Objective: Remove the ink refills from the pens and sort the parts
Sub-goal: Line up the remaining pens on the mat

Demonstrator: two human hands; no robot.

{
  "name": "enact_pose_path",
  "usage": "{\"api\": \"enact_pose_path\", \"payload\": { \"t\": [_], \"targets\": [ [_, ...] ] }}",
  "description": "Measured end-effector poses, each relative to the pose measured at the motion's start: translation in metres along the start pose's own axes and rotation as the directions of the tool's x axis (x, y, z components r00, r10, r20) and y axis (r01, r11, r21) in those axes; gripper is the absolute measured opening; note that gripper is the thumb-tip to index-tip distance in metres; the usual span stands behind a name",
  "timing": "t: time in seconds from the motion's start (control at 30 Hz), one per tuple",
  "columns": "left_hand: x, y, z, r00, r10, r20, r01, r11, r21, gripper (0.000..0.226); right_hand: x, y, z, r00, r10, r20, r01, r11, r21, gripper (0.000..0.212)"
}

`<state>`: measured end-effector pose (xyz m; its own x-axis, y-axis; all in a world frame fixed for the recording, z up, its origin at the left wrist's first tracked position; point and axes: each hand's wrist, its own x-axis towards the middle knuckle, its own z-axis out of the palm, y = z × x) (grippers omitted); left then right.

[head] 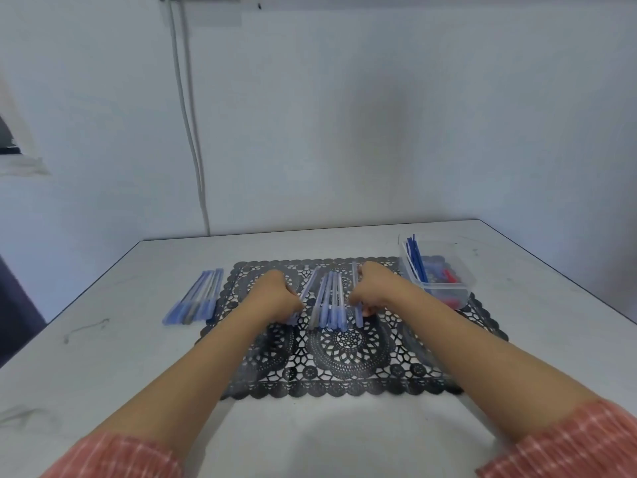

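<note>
Leftmost, pen bundle [194, 298] on white table [103, 339], off mat. Left hand [277, 293] curled around one pen [303, 298] over black lace mat [344, 357]. Pen row [331, 303] between hands. Right hand [374, 288] gripping another pen [355, 293]. Clear bin [444, 284] far right holds blue refills [415, 258].

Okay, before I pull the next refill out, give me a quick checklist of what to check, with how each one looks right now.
1. Pens to work on lie on the mat: ok, a row of pens sits between the hands.
2. Left hand has a pen: cannot tell, it is curled beside the row's left edge, blurred.
3. Right hand has a pen: cannot tell, its fingers close around the rightmost pen, blurred.
4. Clear container for refills is within reach: ok, at the mat's right corner, with blue refills standing in it.
5. Separate pen pile kept apart: ok, left of the mat.
</note>
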<state>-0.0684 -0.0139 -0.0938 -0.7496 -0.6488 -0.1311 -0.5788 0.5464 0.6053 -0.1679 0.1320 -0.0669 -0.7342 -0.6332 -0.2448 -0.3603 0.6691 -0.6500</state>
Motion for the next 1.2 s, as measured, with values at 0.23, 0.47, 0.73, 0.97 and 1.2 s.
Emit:
{"api": "enact_pose_path", "payload": {
  "t": [0.23,0.47,0.73,0.97,1.2],
  "targets": [
    [-0.005,0.006,0.008,0.999,-0.033,0.019,0.034,0.999,-0.042,0.008,0.002,0.006,0.003,0.999,-0.02,0.033,0.018,0.998,0.055,0.048],
    [-0.009,0.01,0.01,1.0,-0.018,0.015,0.019,0.996,-0.082,0.009,0.008,0.007,0.006,0.999,-0.026,0.042,0.022,0.996,0.086,0.042],
    [-0.011,0.011,0.007,0.999,-0.014,0.044,0.019,0.992,-0.122,0.012,0.009,0.004,0.008,0.998,-0.062,-0.022,0.06,0.995,-0.075,0.022],
    [-0.008,-0.002,-0.005,1.0,0.003,-0.026,-0.006,0.994,-0.113,0.016,0.013,-0.019,0.023,0.972,-0.205,-0.115,0.173,0.956,-0.236,0.032],
    [0.0,-0.041,-0.048,0.946,0.019,-0.324,-0.026,0.999,-0.019,0.015,0.021,-0.063,0.06,0.947,-0.32,0.014,0.318,0.945,0.075,0.032]
  ]
}}
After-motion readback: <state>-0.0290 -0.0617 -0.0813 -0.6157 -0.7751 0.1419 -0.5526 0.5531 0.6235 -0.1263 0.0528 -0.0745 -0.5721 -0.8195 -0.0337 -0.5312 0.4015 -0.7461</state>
